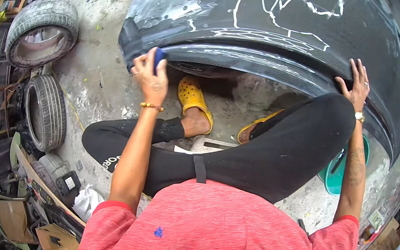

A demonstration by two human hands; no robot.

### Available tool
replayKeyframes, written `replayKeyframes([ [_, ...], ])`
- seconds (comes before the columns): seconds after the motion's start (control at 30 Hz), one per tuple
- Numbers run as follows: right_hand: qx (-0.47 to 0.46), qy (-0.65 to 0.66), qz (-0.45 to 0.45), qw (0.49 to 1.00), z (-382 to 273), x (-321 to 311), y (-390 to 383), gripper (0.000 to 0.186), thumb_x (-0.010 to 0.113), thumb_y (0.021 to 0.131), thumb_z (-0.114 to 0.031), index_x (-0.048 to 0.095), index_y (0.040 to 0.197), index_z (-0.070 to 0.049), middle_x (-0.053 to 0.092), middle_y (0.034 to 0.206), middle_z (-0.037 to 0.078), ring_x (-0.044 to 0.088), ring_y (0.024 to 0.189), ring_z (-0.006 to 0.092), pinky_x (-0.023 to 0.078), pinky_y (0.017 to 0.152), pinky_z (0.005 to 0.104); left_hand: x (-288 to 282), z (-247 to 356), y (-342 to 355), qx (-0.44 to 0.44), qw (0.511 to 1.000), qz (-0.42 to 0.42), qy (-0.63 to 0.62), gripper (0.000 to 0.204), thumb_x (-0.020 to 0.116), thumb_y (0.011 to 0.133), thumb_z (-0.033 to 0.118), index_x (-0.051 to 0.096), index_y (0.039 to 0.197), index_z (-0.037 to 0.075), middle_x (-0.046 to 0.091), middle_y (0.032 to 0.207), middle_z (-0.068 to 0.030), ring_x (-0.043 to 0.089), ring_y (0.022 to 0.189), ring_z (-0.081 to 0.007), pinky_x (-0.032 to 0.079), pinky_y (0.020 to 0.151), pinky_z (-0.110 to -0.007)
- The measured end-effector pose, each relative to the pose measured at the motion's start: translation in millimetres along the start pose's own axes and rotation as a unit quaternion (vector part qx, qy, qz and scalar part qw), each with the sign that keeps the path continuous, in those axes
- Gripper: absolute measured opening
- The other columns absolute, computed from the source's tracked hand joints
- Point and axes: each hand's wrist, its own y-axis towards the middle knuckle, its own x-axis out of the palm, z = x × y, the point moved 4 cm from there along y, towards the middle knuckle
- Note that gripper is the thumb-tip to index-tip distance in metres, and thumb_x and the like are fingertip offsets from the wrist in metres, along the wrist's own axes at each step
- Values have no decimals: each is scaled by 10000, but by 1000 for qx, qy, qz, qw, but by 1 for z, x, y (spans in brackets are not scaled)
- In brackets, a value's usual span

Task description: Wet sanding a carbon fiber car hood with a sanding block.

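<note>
In front of me lies a dark, glossy car hood [199,20] with a fine woven pattern, wet-looking and reflecting light. My left hand [151,74] grips a dark blue block [158,61], perhaps a sanding block, at the hood's near left corner. The fingers wrap round it, and its underside is hidden. My right hand [356,88] rests on the hood's near right edge with fingers spread, holding nothing. A wristwatch [359,117] is on that wrist, and a beaded bracelet [152,106] on the left one.
A teal basin [335,172] stands on the floor by my right forearm. Tyres [46,112] lean along the left, with cardboard [14,219] and other clutter below them. My feet in yellow clogs [196,99] are under the hood's near edge, and a white stool [207,145] shows between my legs.
</note>
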Motion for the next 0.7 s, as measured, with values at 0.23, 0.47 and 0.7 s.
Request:
replayKeyframes([
  [0.23,16,23,1,1000,-6,-2,-1,779,700,885,-609,493,1550,-260,443,1624,58,428,1475,335,329,1173,518,58,180,-41,241,948,-154,-140,450,734,867,209,660,1309,163,597,1173,-107,533,1066,-344,410,916,-479],
  [0.47,22,25,-2,999,-4,-1,-4,766,671,908,-610,475,1562,-262,431,1632,55,407,1491,329,302,1190,511,-7,39,11,-6,999,-29,-14,342,662,905,186,688,1236,107,627,1056,-129,539,1028,-314,414,885,-481],
  [0.7,12,20,3,1000,-10,-7,0,750,683,915,-571,474,1562,-253,428,1634,55,419,1480,326,331,1182,500,25,149,7,267,941,-161,-132,329,736,893,130,727,1219,91,667,1092,-116,600,1037,-321,461,909,-454],
])
